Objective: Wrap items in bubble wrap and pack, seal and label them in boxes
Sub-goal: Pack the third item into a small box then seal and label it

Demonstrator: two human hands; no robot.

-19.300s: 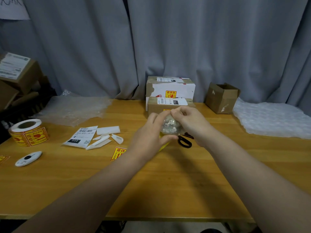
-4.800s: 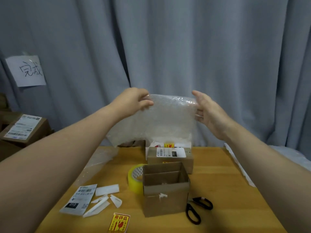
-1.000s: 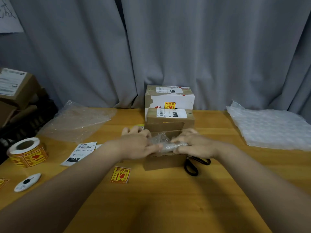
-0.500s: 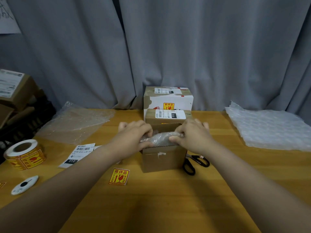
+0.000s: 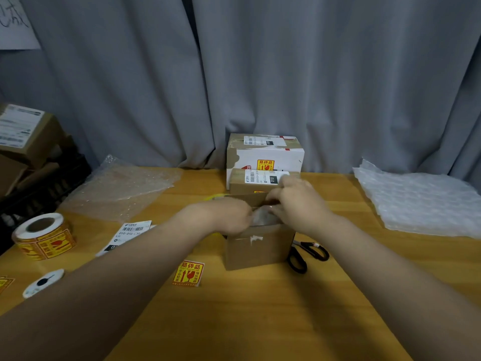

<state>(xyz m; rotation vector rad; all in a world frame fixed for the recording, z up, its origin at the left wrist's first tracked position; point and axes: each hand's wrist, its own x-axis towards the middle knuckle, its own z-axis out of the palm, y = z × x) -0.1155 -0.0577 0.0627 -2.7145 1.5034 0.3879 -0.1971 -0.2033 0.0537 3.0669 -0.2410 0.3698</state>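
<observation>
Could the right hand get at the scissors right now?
Probably yes: the scissors lie uncovered beside the box, just below the right hand, though it is busy with the bubble wrap.

Plain brown cardboard box (image 5: 257, 248) on a honey-yellow wooden tabletop (image 5: 260, 321) with faint grain. Square fragile sticker (image 5: 188, 273): yellow with red print; the sticker roll (image 5: 43, 237) matches, white-rimmed. Black-handled scissors (image 5: 307, 254). White bubble sheet (image 5: 421, 199), quilted bubble pattern; clear bubble wrap (image 5: 125, 183), finely dotted. Plain grey curtain (image 5: 312, 74).
</observation>
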